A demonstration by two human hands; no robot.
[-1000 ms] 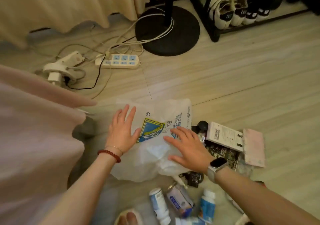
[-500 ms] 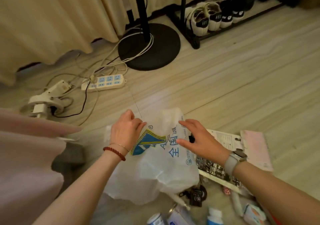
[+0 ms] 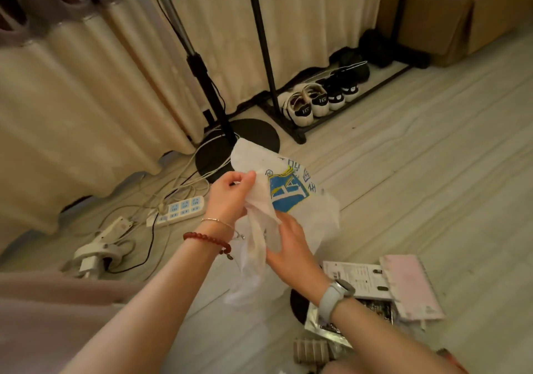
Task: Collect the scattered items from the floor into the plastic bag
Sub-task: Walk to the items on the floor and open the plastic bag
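Holding the plastic bag [image 3: 291, 197] clear of the floor [image 3: 403, 172], both hands work at its rim, evidently to find and part the opening before anything goes in. The left hand [image 3: 230, 197] pinches a fold of the thin film between thumb and fingertips at the top of its grip; the printed blue-and-yellow panel sits just right of that pinch. The right hand [image 3: 291, 246] is below and to the right of the left grip, its fingers tucked behind a hanging strip of film — whether they pinch the film or only press against it cannot be told, since the plastic covers them. The bag hangs slack and crumpled between the two grips, its lower end trailing below the right hand; it looks empty, so collection has not yet begun. Judged from this, the step in hand is opening the mouth, and a two-point hold suits it: thin film clings to itself and needs pulling from opposite sides. Below and to the right of the right grip, the scattered items [image 3: 375, 296] lie on the floor — a white printed card, a pink notebook [image 3: 409, 287], a dark printed packet and some ribbed pieces nearer the camera. Beyond the left grip lie a power strip [image 3: 178, 210] and loose cables.
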